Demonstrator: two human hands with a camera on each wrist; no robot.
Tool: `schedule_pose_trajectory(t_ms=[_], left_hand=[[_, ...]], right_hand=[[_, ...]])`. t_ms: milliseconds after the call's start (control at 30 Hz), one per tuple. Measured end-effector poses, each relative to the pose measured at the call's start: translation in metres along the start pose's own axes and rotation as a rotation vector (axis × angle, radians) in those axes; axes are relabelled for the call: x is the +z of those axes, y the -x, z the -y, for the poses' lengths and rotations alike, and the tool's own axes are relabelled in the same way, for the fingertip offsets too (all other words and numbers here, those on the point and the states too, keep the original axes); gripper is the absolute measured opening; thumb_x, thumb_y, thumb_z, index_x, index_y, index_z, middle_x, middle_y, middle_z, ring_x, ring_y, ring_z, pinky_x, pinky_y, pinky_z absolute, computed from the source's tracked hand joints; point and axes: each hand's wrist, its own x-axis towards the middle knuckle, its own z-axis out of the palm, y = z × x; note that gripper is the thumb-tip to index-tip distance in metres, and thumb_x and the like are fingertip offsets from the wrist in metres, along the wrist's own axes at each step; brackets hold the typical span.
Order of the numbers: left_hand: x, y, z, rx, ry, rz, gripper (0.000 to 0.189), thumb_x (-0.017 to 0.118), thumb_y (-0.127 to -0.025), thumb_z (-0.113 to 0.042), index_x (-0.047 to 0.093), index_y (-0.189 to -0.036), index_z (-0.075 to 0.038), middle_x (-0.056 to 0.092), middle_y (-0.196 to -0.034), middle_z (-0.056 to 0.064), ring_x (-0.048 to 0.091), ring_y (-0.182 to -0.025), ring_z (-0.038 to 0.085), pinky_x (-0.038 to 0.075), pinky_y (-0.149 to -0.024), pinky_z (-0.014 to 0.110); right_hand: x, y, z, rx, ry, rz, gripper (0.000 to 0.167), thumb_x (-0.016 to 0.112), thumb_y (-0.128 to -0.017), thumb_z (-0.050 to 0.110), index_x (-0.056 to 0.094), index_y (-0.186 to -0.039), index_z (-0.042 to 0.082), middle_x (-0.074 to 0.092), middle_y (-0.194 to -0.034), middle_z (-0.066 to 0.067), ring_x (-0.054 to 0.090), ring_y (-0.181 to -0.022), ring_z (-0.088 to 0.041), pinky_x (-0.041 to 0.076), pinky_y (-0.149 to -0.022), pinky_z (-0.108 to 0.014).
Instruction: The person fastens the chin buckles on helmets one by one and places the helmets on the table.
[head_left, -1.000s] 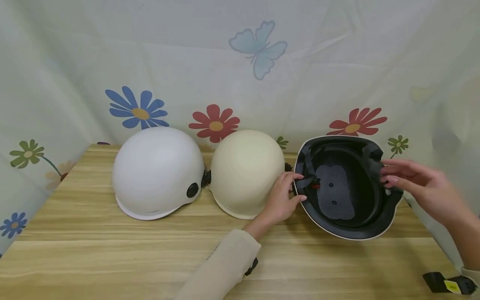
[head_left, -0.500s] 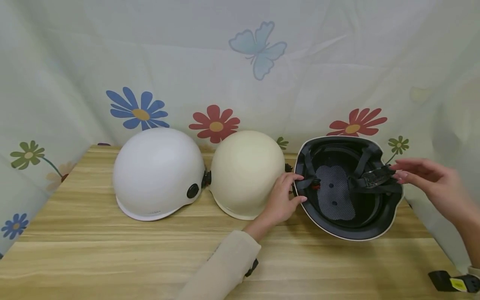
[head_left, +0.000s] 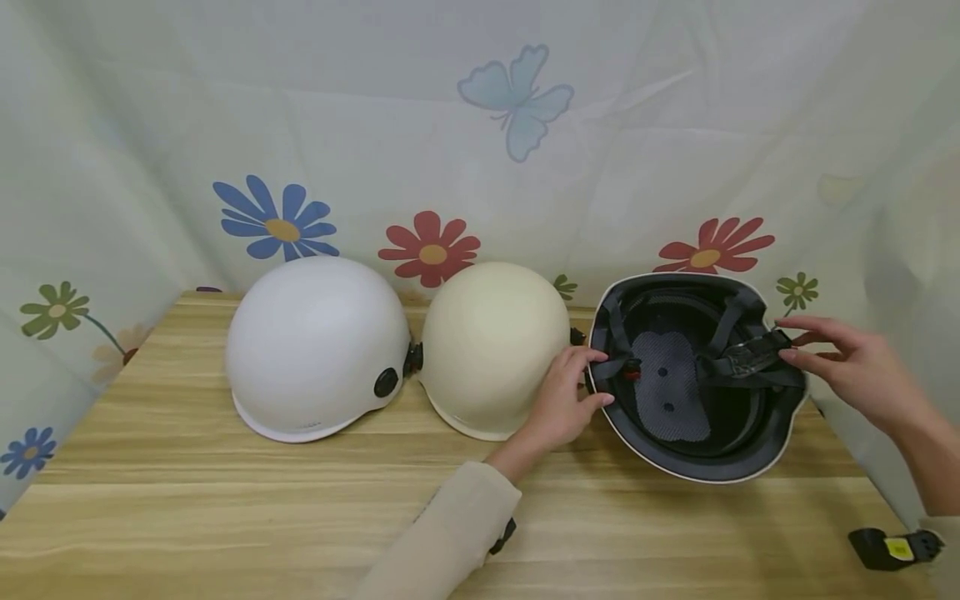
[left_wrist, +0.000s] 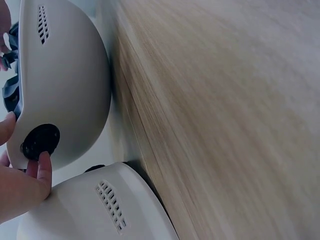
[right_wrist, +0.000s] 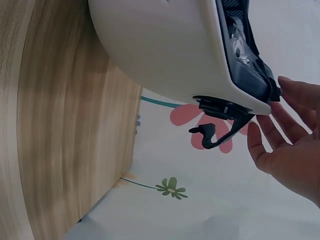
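An upturned helmet (head_left: pixel 720 462) leans with its black lined inside facing me at the right of the table. At its left rim, my left hand (head_left: pixel 562 396) grips the edge, thumb inside and fingers by the round black knob (left_wrist: pixel 40 141). A chin strap (head_left: pixel 750 354) with a clear-wrapped pad lies across the right part of the opening. My right hand (head_left: pixel 855 362) is at the right rim, fingers spread and relaxed. Its fingertips are right at the strap's end, as the right wrist view also shows. A second strap end (right_wrist: pixel 212 137) dangles outside the shell.
Left of the upturned helmet, a cream helmet (head_left: pixel 491 346) stands dome up, close to my left hand. Farther left is a white helmet (head_left: pixel 315 342), also dome up. All rest on a wooden table (head_left: pixel 300 517) in front of a flowered cloth backdrop (head_left: pixel 360 125).
The chin strap, blurred at the right rim a second ago, now lies inside the helmet. My right hand drew back slightly, then returned to the rim. The left hand stays put.
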Motion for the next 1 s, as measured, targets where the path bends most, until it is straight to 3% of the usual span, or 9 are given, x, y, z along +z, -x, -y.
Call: schedule_pose_trajectory(t_ms=[67,233,367,667,900,1000], left_hand=[[0.0,0.0,0.0,0.007,-0.002,0.004,0.043,0.069,-0.081,-0.013,0.053,-0.12,-0.008,0.046,-0.126,0.008,0.048,-0.1,0.019,0.041,-0.082,0.018],[-0.002,0.001,0.0,0.032,-0.008,0.008,0.043,0.07,-0.081,-0.012,0.052,-0.12,-0.007,0.046,-0.125,0.009,0.05,-0.097,0.023,0.041,-0.081,0.018],[-0.002,0.001,0.0,0.036,-0.016,0.012,0.043,0.07,-0.081,-0.013,0.052,-0.12,-0.007,0.046,-0.125,0.01,0.05,-0.096,0.022,0.041,-0.081,0.018],[-0.003,0.001,0.0,0.025,-0.012,0.021,0.043,0.07,-0.081,-0.014,0.052,-0.12,-0.008,0.045,-0.126,0.008,0.048,-0.097,0.017,0.04,-0.082,0.019],[-0.003,0.001,0.0,0.024,-0.02,0.03,0.043,0.069,-0.082,-0.015,0.052,-0.121,-0.009,0.045,-0.127,0.007,0.047,-0.097,0.016,0.04,-0.082,0.02],[-0.002,0.001,0.001,0.026,-0.019,0.028,0.042,0.069,-0.082,-0.015,0.053,-0.12,-0.009,0.045,-0.127,0.007,0.047,-0.097,0.016,0.04,-0.083,0.02]], right_hand=[[0.003,-0.001,-0.002,-0.038,-0.02,0.003,0.038,0.056,-0.092,0.015,0.05,-0.126,-0.001,0.048,-0.113,-0.007,0.049,-0.087,-0.006,0.039,-0.06,-0.008],[0.006,0.001,-0.006,-0.091,-0.044,-0.023,0.031,0.057,-0.091,0.011,0.054,-0.118,-0.002,0.044,-0.103,0.022,0.041,-0.085,0.004,0.036,-0.064,-0.006],[0.007,0.002,-0.009,-0.088,-0.066,-0.036,0.031,0.057,-0.09,0.01,0.053,-0.118,-0.005,0.044,-0.098,0.029,0.042,-0.085,0.008,0.036,-0.064,-0.004],[0.009,0.003,-0.012,-0.069,-0.063,-0.018,0.036,0.057,-0.09,0.011,0.051,-0.122,-0.005,0.046,-0.096,0.028,0.042,-0.085,0.007,0.038,-0.063,-0.006],[0.011,0.004,-0.01,-0.052,-0.079,-0.039,0.031,0.058,-0.09,0.009,0.052,-0.116,-0.005,0.05,-0.088,0.014,0.044,-0.076,-0.001,0.043,-0.056,-0.013],[0.011,0.004,-0.009,-0.032,-0.104,-0.058,0.025,0.058,-0.089,0.009,0.053,-0.112,0.001,0.049,-0.089,0.011,0.047,-0.072,0.004,0.044,-0.056,-0.013]])
